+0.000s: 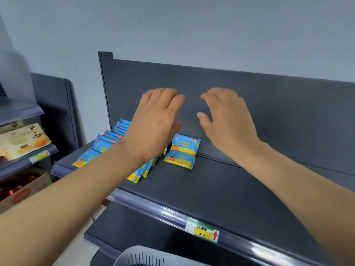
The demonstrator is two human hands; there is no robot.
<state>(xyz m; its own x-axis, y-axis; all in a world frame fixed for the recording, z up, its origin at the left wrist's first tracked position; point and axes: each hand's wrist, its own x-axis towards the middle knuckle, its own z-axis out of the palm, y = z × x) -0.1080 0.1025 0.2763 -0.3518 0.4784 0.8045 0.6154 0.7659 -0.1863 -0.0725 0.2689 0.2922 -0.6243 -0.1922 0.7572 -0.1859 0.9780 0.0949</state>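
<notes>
Left hand [155,121] and right hand [226,120] hover empty, fingers loosely bent, over the dark grey metal shelf [211,187]. Two stacked blue-and-yellow plastic packets [182,151] lie just below, seemingly untouched.

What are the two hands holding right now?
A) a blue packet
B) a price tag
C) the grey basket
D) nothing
D: the left hand and the right hand hover empty above the blue packets on the shelf.
</notes>
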